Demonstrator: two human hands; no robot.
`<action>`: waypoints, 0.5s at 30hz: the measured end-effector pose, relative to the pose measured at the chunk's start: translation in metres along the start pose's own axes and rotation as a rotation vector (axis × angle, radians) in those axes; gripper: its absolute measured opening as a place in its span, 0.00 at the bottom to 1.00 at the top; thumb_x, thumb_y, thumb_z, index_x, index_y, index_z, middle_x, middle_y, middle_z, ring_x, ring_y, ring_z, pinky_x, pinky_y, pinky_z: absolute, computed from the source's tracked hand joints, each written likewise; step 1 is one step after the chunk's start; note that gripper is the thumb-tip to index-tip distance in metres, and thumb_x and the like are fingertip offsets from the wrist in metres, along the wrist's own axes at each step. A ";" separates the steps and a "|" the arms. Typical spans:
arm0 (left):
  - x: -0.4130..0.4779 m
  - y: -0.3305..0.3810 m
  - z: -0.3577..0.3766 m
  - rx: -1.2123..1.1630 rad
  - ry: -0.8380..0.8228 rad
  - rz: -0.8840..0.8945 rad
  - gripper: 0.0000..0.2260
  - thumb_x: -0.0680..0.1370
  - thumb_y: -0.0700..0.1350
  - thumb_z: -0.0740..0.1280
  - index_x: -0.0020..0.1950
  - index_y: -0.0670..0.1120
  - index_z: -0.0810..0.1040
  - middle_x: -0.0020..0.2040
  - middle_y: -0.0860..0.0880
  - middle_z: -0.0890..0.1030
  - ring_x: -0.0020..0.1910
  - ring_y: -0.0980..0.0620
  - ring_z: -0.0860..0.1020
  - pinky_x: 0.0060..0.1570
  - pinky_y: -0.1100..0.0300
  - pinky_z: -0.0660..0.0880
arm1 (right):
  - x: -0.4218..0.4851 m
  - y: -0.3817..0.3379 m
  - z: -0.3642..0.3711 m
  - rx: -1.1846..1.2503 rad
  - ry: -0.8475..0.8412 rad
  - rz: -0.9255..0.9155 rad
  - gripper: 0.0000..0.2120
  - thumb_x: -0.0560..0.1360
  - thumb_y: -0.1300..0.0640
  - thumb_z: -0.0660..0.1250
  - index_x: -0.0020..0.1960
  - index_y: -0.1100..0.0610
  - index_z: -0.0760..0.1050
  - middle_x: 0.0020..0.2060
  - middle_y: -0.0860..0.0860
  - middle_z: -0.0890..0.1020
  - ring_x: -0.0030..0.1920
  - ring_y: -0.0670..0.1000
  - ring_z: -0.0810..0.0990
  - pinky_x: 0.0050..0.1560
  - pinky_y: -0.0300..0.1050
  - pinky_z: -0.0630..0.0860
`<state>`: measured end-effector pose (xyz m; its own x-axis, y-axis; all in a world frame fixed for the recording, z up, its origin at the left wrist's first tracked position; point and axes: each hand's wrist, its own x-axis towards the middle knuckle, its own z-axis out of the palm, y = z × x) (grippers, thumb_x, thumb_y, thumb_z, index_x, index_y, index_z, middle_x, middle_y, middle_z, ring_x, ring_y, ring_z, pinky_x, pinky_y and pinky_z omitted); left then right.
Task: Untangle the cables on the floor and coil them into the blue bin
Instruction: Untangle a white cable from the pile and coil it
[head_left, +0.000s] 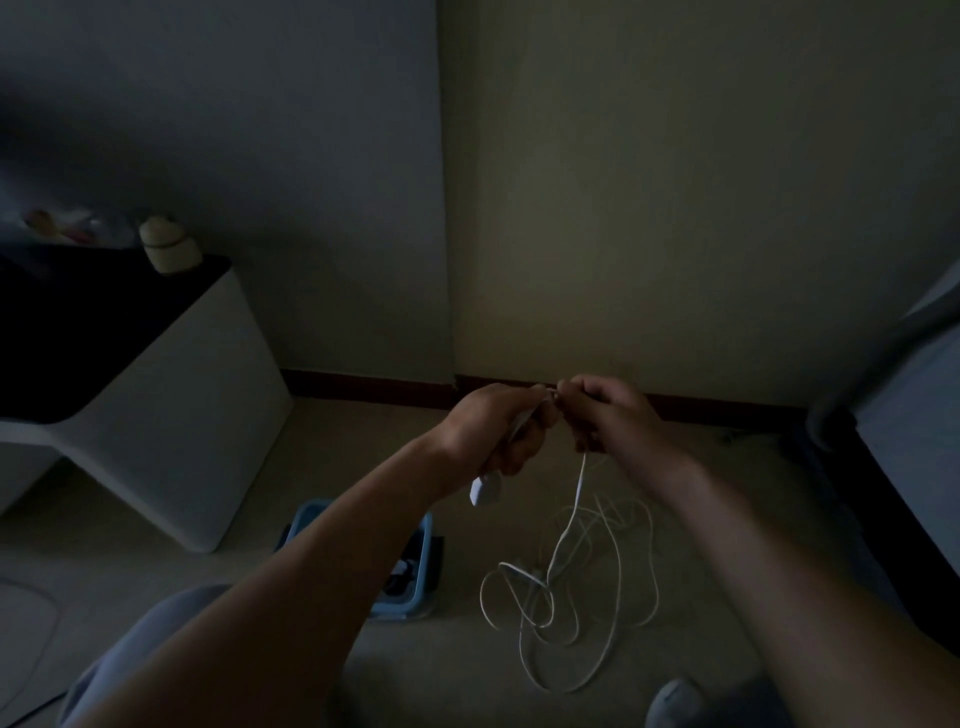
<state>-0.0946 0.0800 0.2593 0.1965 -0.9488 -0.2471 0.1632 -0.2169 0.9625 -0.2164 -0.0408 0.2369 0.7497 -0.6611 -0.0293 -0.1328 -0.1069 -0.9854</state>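
1. Forearms nearest, both reaching away from the camera over the floor (447, 670); grey-clad knees at the near edge.
2. Left hand (491, 423): fingers (527, 439) curled round a stretch of white cable (577, 493). White plug (479, 491) hangs just below this hand.
3. Right hand (605, 415) touches the left at the fingertips. Its fingers are narrow, pinching the same cable.
4. Cable drops from the right hand to a loose tangle (571, 603) on the floor, under the right forearm.
5. Blue bin (425, 551) sits on the floor just left of the tangle, partly hidden by the left forearm. Dark contents, cannot tell what.
6. Key relation: the slack lies below and near of the fingers, long axis running far-to-near from the pinch to the heap. Right hand is nearer the heap, left hand nearer the bin.
7. Judgement: plug end secured, most of the length not yet coiled; next move likely needs the right hand to feed slack while the left gathers loops.
8. Risk: crossed loops in the heap may snag when lifted.
9. White cabinet (171, 415) with a dark top, far left. Light is dim.
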 end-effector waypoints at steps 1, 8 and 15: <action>0.000 0.001 0.000 -0.036 -0.002 0.001 0.16 0.85 0.47 0.51 0.44 0.41 0.71 0.23 0.49 0.66 0.20 0.54 0.62 0.22 0.64 0.58 | 0.000 0.002 0.000 0.006 -0.007 0.023 0.14 0.81 0.54 0.64 0.37 0.55 0.74 0.27 0.51 0.72 0.26 0.48 0.69 0.32 0.40 0.69; 0.001 0.004 -0.007 -0.336 0.033 0.049 0.17 0.85 0.48 0.51 0.41 0.44 0.70 0.24 0.50 0.65 0.19 0.55 0.61 0.25 0.62 0.60 | -0.002 0.012 0.006 -0.051 -0.134 0.123 0.12 0.82 0.55 0.61 0.40 0.56 0.72 0.26 0.50 0.75 0.23 0.50 0.72 0.34 0.44 0.72; 0.003 0.005 -0.010 -0.698 0.192 0.054 0.17 0.86 0.50 0.52 0.46 0.42 0.73 0.37 0.43 0.83 0.33 0.48 0.82 0.38 0.58 0.79 | -0.017 0.007 0.025 -0.327 -0.224 0.000 0.16 0.84 0.57 0.55 0.54 0.38 0.75 0.31 0.53 0.81 0.22 0.53 0.74 0.26 0.44 0.73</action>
<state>-0.0833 0.0787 0.2624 0.3777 -0.8832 -0.2779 0.7149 0.0874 0.6937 -0.2134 -0.0118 0.2258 0.8678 -0.4867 -0.1003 -0.3047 -0.3617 -0.8811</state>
